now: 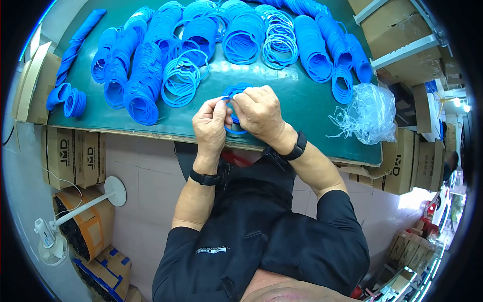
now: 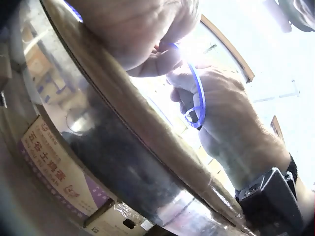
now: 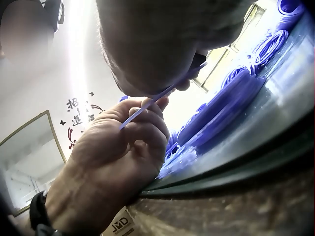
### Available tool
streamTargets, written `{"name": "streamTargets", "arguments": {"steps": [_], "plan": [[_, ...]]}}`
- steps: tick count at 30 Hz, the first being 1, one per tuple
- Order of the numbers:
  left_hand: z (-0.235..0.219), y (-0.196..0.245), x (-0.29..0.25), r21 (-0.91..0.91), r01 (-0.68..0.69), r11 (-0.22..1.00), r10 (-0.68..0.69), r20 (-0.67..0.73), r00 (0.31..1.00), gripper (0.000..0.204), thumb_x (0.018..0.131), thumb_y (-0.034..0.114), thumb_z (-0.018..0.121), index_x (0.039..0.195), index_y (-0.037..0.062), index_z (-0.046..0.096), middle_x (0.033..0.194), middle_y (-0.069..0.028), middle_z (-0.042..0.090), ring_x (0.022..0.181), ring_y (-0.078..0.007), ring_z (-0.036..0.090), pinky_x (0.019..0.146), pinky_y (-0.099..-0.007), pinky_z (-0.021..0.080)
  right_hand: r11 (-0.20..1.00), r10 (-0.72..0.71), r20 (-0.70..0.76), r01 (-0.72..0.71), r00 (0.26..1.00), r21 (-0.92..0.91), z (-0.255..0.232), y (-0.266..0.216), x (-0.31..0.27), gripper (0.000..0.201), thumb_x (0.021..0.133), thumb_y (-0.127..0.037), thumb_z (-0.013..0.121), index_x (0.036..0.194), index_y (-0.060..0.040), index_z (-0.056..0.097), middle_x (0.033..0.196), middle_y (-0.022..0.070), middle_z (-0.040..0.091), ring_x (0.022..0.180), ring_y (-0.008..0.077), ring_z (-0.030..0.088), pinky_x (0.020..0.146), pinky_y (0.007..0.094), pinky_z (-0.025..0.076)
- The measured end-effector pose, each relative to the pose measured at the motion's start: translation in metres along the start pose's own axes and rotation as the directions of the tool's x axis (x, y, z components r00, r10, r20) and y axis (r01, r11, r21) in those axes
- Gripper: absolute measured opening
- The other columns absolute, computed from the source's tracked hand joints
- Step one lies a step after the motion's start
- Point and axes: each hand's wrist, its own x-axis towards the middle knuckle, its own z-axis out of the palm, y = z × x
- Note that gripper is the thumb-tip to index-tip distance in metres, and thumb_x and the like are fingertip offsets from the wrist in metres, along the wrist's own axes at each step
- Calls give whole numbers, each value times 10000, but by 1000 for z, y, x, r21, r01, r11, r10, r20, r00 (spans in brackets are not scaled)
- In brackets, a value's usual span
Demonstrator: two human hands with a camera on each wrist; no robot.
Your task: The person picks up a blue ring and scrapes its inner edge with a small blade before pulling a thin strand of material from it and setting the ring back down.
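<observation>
Both hands meet over the front part of the green table (image 1: 282, 108) in the head view. The left hand (image 1: 210, 123) pinches a thin blue ring (image 1: 235, 132) between thumb and fingers. The right hand (image 1: 261, 111), knuckles up and fingers curled, grips the same blue ring just beside it. In the left wrist view the blue ring (image 2: 200, 93) hangs as a narrow loop by the hands. The right wrist view has a blue strip (image 3: 142, 109) running across the left hand's (image 3: 115, 147) fingers. The fingertips of the right hand are partly hidden.
Blue ring bundles (image 1: 143, 95) line the table's back and left, with loose rings (image 1: 181, 83) nearer the hands. A clear plastic bag (image 1: 370, 115) lies at the right front. Cardboard boxes (image 1: 65, 156) stand below left, more at the right. A white fan (image 1: 50, 241) is at lower left.
</observation>
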Motion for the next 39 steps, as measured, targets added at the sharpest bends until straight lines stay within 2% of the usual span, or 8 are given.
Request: {"name": "streamTargets", "arguments": {"steps": [5,11,17,21,26,29,37,39], "plan": [[-4,-5,-1,-33,-11,999,10,-14,1000,180,1070,139,623,1126,-18,692,824,-39,683,629,-66,574,539,-197,438,998,-61,56,59,997,37,1,-6,0,158,775,-80,685,730,-122,540,697,28,522,626,222,572,622,388,414],[0,-3,0,-17,-31,999,30,-12,999,176,1071,145,622,1116,-10,693,823,-37,685,624,-64,573,532,-195,430,1000,-19,3,19,1000,-9,2,-3,-1,142,773,-78,679,733,-117,548,704,28,526,634,219,576,631,388,420],[-2,-6,-1,-22,-41,999,40,-37,999,174,1071,144,619,1106,-12,690,825,-40,688,622,-67,572,536,-192,426,999,-47,61,46,997,29,-1,-7,0,133,776,-77,682,739,-112,560,707,29,529,645,217,581,632,393,422],[-1,-2,0,-12,-41,999,41,-18,999,171,1072,150,621,1095,-5,690,820,-35,681,622,-65,565,533,-192,421,999,-32,1,32,999,14,1,-5,-1,125,778,-79,681,742,-112,565,711,30,531,654,218,584,639,390,425],[-3,-5,-1,-38,-41,998,41,-22,999,176,1072,155,621,1096,-5,689,811,-33,672,622,-67,563,535,-195,419,998,-66,65,65,996,10,0,-8,-1,130,790,-89,682,739,-117,566,699,22,526,643,218,583,647,386,428],[-2,-3,0,-44,-38,998,37,-14,999,179,1073,156,618,1097,-6,690,809,-31,671,622,-66,562,536,-195,418,998,-64,14,64,998,13,1,-5,-2,123,793,-101,674,743,-118,563,707,21,531,647,216,584,653,386,430],[-4,-5,0,-72,-45,996,44,-15,999,178,1072,138,618,1118,-16,695,821,-35,692,615,-54,572,540,-190,448,998,-69,54,69,996,-8,0,-8,-2,122,790,-101,673,743,-120,562,706,22,533,652,213,589,654,385,432],[-2,-4,0,-32,-38,999,37,-23,999,172,1073,147,617,1103,-5,693,809,-29,673,619,-62,558,533,-192,412,998,-67,41,67,997,8,0,-7,-1,117,789,-98,675,746,-119,568,708,23,535,655,211,590,652,383,432]]}}
